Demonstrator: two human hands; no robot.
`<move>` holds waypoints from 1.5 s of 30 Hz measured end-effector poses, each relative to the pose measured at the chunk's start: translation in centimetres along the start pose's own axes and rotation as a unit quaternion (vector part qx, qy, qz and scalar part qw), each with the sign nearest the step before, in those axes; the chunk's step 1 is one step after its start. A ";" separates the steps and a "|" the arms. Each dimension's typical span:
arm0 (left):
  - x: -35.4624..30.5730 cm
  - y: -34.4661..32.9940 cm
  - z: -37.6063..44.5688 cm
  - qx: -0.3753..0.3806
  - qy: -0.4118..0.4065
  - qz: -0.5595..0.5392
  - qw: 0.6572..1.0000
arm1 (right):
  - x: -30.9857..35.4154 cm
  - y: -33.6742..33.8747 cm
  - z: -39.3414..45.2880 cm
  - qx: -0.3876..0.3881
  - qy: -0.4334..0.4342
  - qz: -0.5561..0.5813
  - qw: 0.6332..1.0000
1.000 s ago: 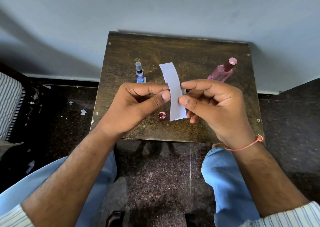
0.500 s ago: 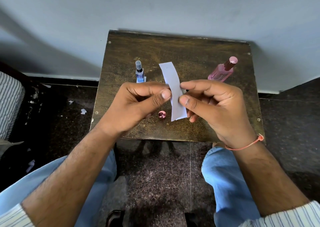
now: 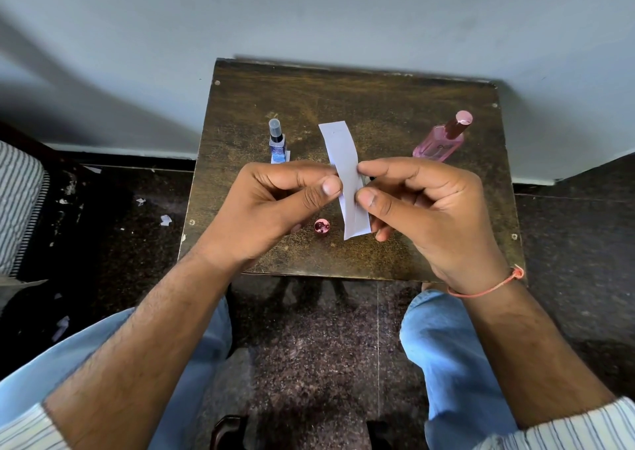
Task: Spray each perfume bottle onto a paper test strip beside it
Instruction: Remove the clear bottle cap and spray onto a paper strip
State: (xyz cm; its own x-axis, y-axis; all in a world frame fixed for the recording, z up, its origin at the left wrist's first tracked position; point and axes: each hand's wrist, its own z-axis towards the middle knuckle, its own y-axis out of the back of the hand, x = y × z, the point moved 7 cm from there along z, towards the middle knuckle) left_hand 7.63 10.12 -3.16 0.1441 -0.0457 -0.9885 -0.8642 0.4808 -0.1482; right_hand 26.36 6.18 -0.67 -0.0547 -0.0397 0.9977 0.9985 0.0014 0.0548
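Head view: left hand [image 3: 275, 205] and right hand [image 3: 422, 205] both pinch the blank paper strip [image 3: 345, 174]; bottle labels unreadable.

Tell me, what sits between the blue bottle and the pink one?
In the head view, the paper strip, pinched by the left hand and right hand, rises between blue bottle and pink bottle.

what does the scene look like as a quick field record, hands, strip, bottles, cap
left hand: pinches the paper strip's left edge, thumb and forefinger grip
right hand: pinches the strip's right edge
paper strip: white, held above the table, long axis running away from the person
blue bottle: upright, far left of table, clear cap on, white paper at its base
pink bottle: far right of table, pink cap on
loose pink cap: on the table, near the strip's lower end
table: dark, worn wood
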 end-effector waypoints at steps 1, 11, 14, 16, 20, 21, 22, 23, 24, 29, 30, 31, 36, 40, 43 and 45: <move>0.1 0.1 0.0 -0.002 0.000 0.001 1.000 | 0.0 0.0 0.0 0.001 0.000 0.000 1.000; 0.2 0.2 0.1 -0.012 0.011 0.004 1.000 | 0.0 0.0 -0.1 -0.005 -0.007 0.007 1.000; 0.1 0.2 0.1 -0.012 0.013 0.000 1.000 | 0.1 -0.1 -0.2 -0.002 -0.008 0.012 1.000; 0.2 0.2 0.1 -0.011 0.014 -0.003 1.000 | 0.0 -0.1 -0.2 -0.003 -0.010 0.013 1.000; 0.3 0.2 0.1 -0.007 0.016 -0.007 1.000 | 0.1 0.0 -0.2 -0.002 -0.008 0.009 1.000; 0.3 0.2 0.1 -0.009 0.016 -0.007 1.000 | 0.0 0.0 -0.2 -0.001 -0.008 0.009 1.000; 0.2 0.2 0.1 -0.011 0.016 -0.007 1.000 | 0.0 0.0 -0.2 0.000 -0.008 0.009 1.000; 0.2 0.2 0.2 -0.013 0.016 -0.006 1.000 | 0.0 0.0 -0.3 0.001 -0.008 0.009 1.000; 0.2 0.2 0.2 -0.015 0.017 -0.005 1.000 | -0.1 -0.1 -0.2 0.001 -0.008 0.009 1.000; 0.4 0.4 0.2 -0.044 0.031 -0.029 0.998 | 0.0 0.1 -0.3 -0.010 -0.009 0.005 1.000; 0.4 0.3 0.2 -0.054 0.034 -0.037 0.997 | 0.1 0.2 -0.4 -0.013 -0.005 -0.008 1.000; 0.4 0.3 0.1 -0.067 0.033 -0.038 0.996 | 0.2 0.2 -0.5 -0.016 0.001 -0.025 1.000; -0.3 0.7 0.0 -0.084 0.009 0.024 0.996 | 1.5 0.0 -0.8 -0.027 0.066 -0.142 0.987; -0.6 0.9 -0.1 -0.090 0.001 0.045 0.995 | 2.6 -0.9 -1.2 -0.012 0.128 -0.281 0.951; -0.6 0.9 -0.1 -0.081 -0.007 0.058 0.995 | 2.8 -1.4 -1.3 -0.009 0.150 -0.324 0.934; -0.5 1.0 -0.1 -0.078 -0.004 0.062 0.995 | 2.9 -1.6 -1.5 -0.003 0.168 -0.332 0.928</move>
State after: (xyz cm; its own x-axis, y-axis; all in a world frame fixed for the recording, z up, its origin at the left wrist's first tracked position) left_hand 6.67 10.53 -2.83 0.0348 0.0132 -0.9993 -0.9401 0.3398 -0.0283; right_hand 24.62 4.57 2.11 -0.6551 -0.3381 0.6756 0.7450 -0.1405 0.6521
